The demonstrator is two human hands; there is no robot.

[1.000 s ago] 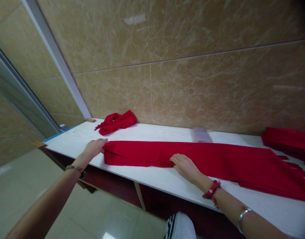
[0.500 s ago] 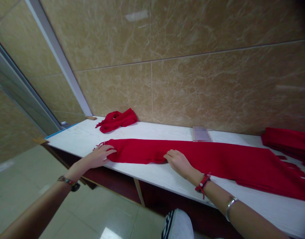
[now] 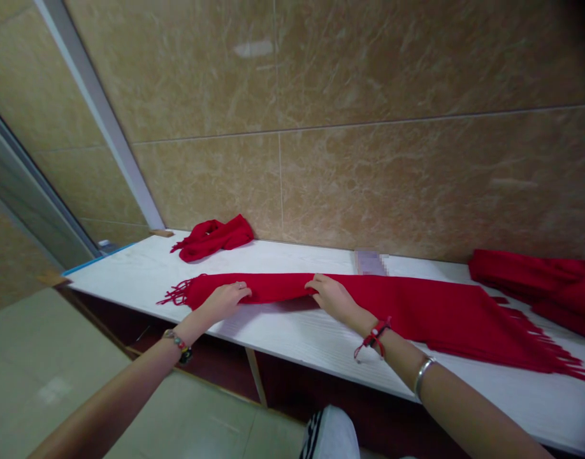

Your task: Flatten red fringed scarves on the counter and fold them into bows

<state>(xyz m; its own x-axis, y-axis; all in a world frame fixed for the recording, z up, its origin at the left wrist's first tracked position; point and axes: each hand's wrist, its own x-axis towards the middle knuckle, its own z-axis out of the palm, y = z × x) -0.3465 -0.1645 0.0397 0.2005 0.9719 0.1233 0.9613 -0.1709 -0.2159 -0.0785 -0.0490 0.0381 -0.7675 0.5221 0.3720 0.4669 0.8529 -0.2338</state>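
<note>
A long red scarf (image 3: 407, 312) with fringed ends lies stretched along the white tabletop. My left hand (image 3: 228, 299) grips its near edge close to the left fringe, fingers curled over the cloth. Farther right, my right hand (image 3: 328, 293) pinches the same near edge, which is lifted and turned back toward the far edge between the two hands. From there to the right the scarf lies flat and wider. The fingertips of both hands are partly hidden by the cloth.
Behind the long scarf, a crumpled red scarf (image 3: 216, 237) lies at the back left. Other folded red cloth (image 3: 536, 280) sits at the back right. A small blurred flat item (image 3: 369, 262) rests against the tiled wall (image 3: 201, 185). Open shelves (image 3: 216, 360) are below the tabletop (image 3: 292, 331).
My left hand has shifted right along the scarf, away from the fringe. The near edge between my hands has been raised and drawn back toward the wall, making that part narrower.
</note>
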